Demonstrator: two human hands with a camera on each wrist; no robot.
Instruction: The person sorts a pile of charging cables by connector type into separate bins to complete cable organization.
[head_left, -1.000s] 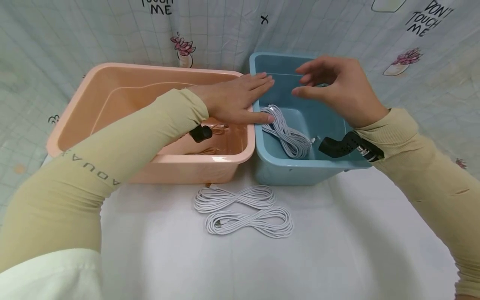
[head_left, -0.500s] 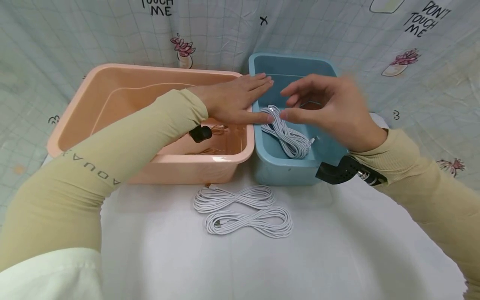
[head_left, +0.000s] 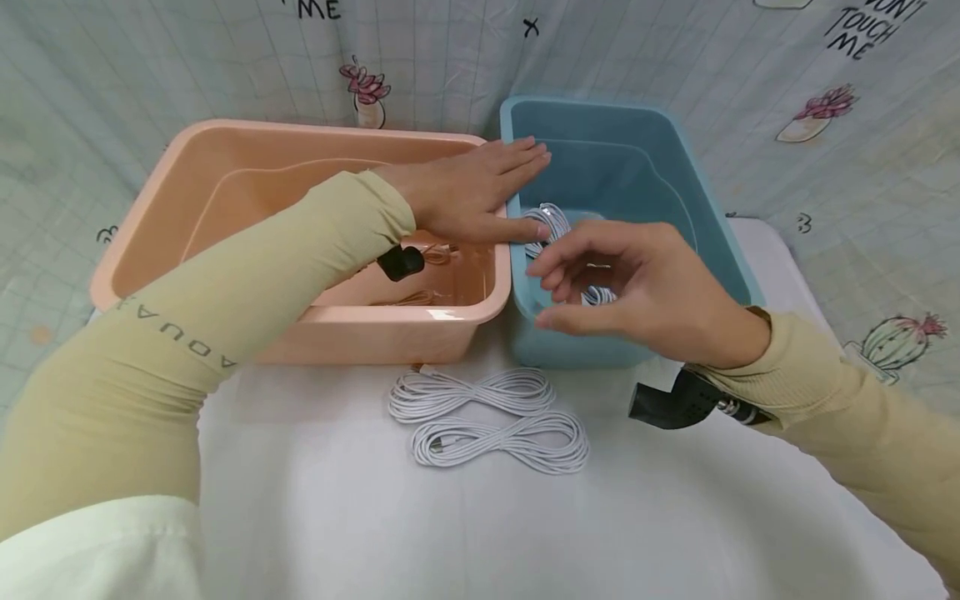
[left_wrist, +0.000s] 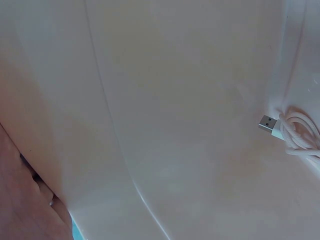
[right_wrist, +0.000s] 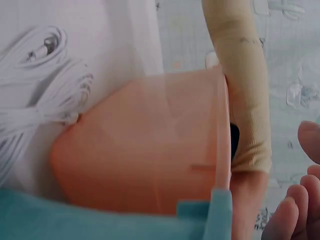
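Observation:
My left hand (head_left: 472,187) lies flat across the touching rims of the peach bin (head_left: 375,315) and the blue bin (head_left: 630,125), fingers straight. My right hand (head_left: 637,287) is over the front of the blue bin, fingers loosely bent, nothing held. Under it a coiled white cable (head_left: 550,218) lies in the blue bin, partly hidden by both hands. In front of the bins, two more white cables, a rear one (head_left: 472,393) and a front one (head_left: 498,443), lie coiled in figure-eights on the table. In the left wrist view, a cable with a USB plug (left_wrist: 267,123) lies in the peach bin.
A white cloth covers the table (head_left: 465,533). Behind the bins hangs a printed curtain (head_left: 450,67). The left sleeve (head_left: 247,275) reaches across the peach bin. A black wrist camera (head_left: 667,404) sits on my right wrist.
My right hand has moved from the back of the blue bin toward its front, now covering much of the cable inside. My left hand stays on the rims.

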